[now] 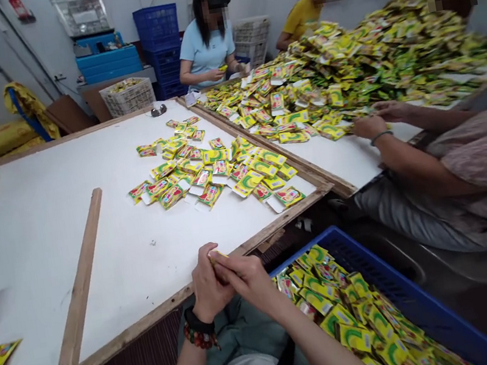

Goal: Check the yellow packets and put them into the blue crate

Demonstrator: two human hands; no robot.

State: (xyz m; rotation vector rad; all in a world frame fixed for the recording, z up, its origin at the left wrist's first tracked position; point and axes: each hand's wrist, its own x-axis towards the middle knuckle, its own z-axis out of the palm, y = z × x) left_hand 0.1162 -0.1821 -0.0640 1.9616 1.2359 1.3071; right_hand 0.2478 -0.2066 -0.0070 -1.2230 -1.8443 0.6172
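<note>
Two bare hands, head view: the fingers of the left hand (209, 288) and of the right hand (248, 275) meet just before the near edge of the desk (123, 269), apparently pinching between them a small yellow packet (218, 254), of which only a slim edge shows above the knuckles; its full outline is hidden. Beyond it, a loose heap of yellow-green cartons (218, 171) lies on the desk, several with white flaps standing out; more cartons (352, 313) fill the blue crate (433, 300) beside the right forearm. Judged by these neighbours, the packet should be very light, of thin printed card, stiff along its folds yet easily creased or crushed across its broad faces. Its surface looks glossy and may slide a little under dry fingers. Hold is best taken at the two narrow side edges, with gentle pressure, leaving the end flaps uncovered; a hard squeeze could buckle the walls.
</note>
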